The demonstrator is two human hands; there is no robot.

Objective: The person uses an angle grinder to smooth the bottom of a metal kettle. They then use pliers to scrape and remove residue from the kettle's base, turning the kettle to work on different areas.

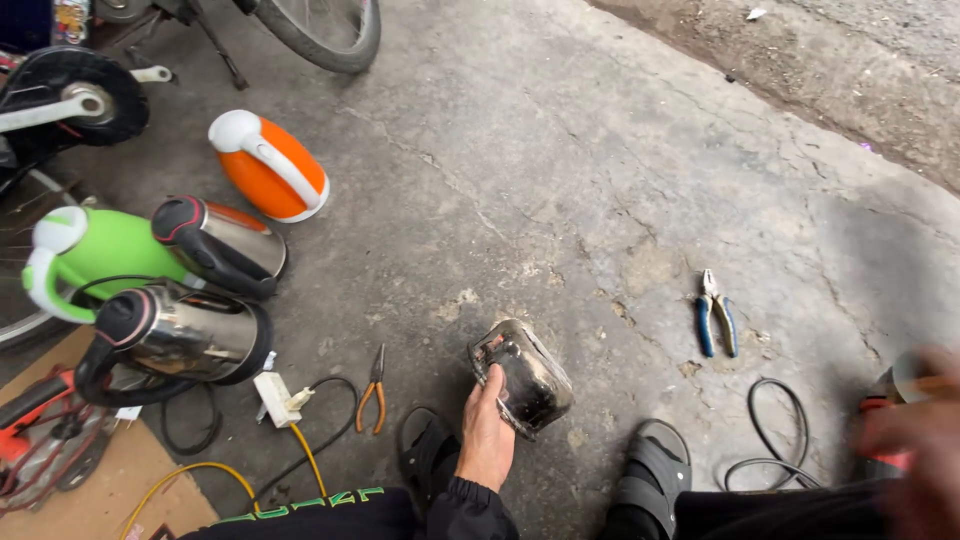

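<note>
Cracked concrete floor (560, 150) fills most of the view. Upper left, a bike wheel (325, 35) is cut off by the frame edge, w/ a small black wheel (75, 95) beside it. Below these lie four kettles on their sides: orange-and-white kettle (270, 165), green kettle (85, 260), and two steel kettles w/ black handles (220, 245) (185, 335) (the lower one sits just beside a white plug block (277, 398)).

Left hand (487, 435) reaches fwd from a dark sleeve between the person's two sandalled feet, fingers wrapped around the near edge of a dark, scorched-looking kettle base (522, 377), which stands tilted on the floor at centre-bottom. Thumb side is hidden behind the base.

Right hand (920, 460) is at the far right edge, blurred and cut off; can't tell if fingers are spread or closed, tho it sits over something red and round that's hard to make out.

Smaller bits: a black cable loop (775, 425) near the right foot, blue-handled pliers (716, 315) well apart on bare floor, orange-handled pliers (372, 390) near the plug block.
</note>
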